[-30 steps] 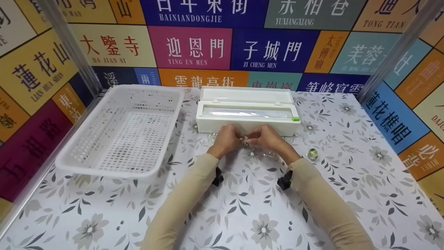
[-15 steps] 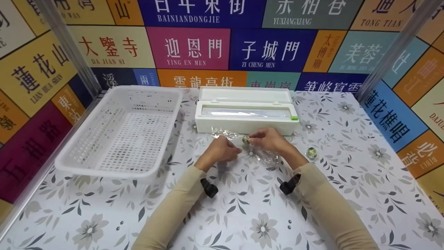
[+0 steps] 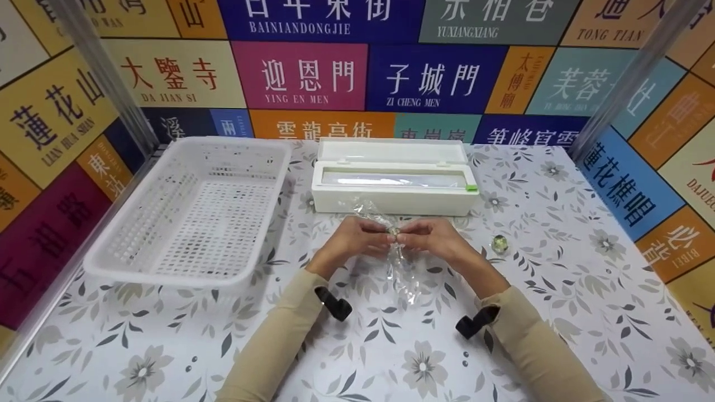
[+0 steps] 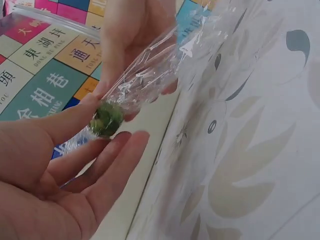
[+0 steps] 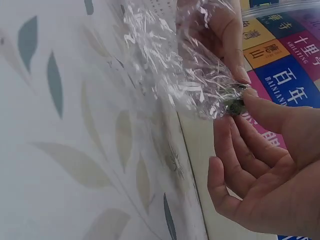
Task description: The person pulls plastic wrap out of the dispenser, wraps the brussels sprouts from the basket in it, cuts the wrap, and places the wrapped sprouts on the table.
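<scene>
A small, roundish green item (image 4: 106,120) is bundled in clear cling film (image 3: 404,278), one tail of film trailing toward the table's front and another toward the back left. My left hand (image 3: 351,240) pinches the bundle between thumb and fingers from its left side. From the right, the thumb and fingers of my right hand (image 3: 438,237) pinch it too, the two sets of fingertips meeting at the bundle. In the right wrist view, the green item (image 5: 233,103) shows only partly past the thumb. To the right lies a similar green-yellow wrapped ball (image 3: 500,244).
Just behind my hands stands a white cling film dispenser (image 3: 391,202), lid raised, with a green slider (image 3: 471,187) at its right end. A white perforated basket (image 3: 173,277) sits at the left. The floral tablecloth (image 3: 313,340) spreads in front.
Half a second ago my left hand was off the bundle while the right held it; now both pinch it. The film tail has swung to hang toward the front.
</scene>
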Motion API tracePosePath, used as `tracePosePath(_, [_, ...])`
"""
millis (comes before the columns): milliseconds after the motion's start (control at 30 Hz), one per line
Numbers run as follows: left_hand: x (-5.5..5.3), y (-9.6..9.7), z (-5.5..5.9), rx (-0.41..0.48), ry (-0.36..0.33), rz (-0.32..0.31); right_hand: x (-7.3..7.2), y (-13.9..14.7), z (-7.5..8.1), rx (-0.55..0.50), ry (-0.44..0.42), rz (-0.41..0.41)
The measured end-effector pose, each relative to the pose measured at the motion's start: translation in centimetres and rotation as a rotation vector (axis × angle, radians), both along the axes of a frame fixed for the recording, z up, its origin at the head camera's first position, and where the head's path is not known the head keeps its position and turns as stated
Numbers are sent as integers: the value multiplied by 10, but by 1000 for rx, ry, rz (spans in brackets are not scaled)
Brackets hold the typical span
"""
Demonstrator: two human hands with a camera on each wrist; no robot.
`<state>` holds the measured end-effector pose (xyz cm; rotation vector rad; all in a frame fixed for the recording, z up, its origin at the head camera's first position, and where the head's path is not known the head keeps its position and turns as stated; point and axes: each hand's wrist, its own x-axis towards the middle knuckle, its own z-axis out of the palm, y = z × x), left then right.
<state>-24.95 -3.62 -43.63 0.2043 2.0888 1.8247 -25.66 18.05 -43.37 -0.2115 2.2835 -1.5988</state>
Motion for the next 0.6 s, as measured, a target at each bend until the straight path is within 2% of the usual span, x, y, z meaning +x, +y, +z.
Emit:
tracePosePath(133, [-5,-10,-7,46,-20,-87,6,-1,0,-9,31,15])
tracePosePath(233, [-10,-15,-16,116,-97,-117,7,1,0,15,90,50])
tracePosePath(400, [-17,-18,-24,263,-278,-68,11,-1,-3,30,233,117])
tracePosePath(600, [-20,-17,-27,316,-349,-44,16,-14,-8,20,318,178])
